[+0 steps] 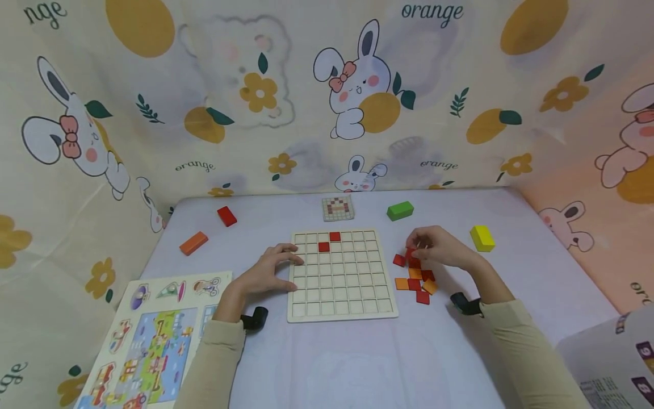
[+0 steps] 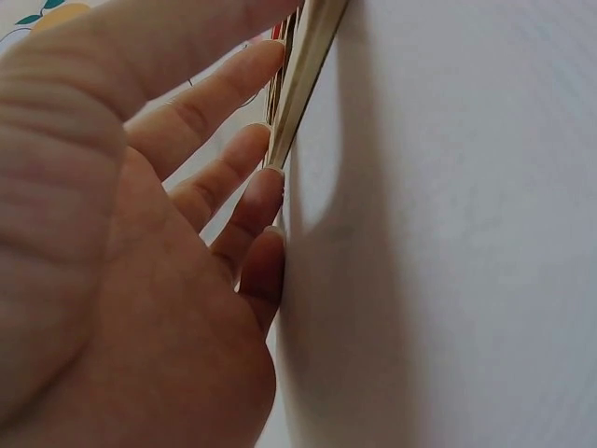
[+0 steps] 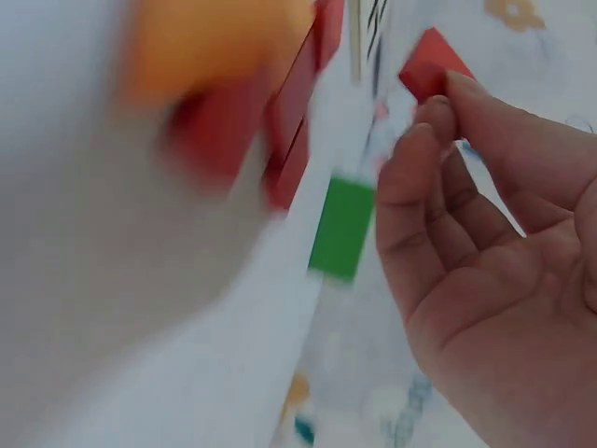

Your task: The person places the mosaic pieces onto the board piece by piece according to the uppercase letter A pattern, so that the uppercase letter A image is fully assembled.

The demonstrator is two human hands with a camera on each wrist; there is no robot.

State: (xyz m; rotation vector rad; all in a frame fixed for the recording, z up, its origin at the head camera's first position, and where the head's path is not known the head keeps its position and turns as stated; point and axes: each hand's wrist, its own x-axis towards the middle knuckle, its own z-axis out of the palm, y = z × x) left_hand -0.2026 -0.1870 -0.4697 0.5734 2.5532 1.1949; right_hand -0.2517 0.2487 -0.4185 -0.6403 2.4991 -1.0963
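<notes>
A pale wooden grid board (image 1: 347, 284) lies flat on the table, with one red tile (image 1: 334, 236) in its top row and another red tile (image 1: 324, 247) a row lower. My left hand (image 1: 265, 270) rests at the board's left edge, fingertips over the rim and thumb beside it. In the left wrist view its fingers (image 2: 252, 149) reach the board's edge (image 2: 308, 84), loosely extended. Between thumb and fingertips my right hand (image 1: 439, 247) pinches a red square tile (image 3: 431, 65), raised over a loose pile of red and orange tiles (image 1: 415, 284) right of the board.
A small pattern card (image 1: 338, 208) lies behind the board. Around it are a green block (image 1: 400, 211), a yellow block (image 1: 482, 238), a red block (image 1: 227, 216) and an orange block (image 1: 193, 243). A picture puzzle board (image 1: 163, 284) lies front left; a white printed container (image 1: 608, 352) stands front right.
</notes>
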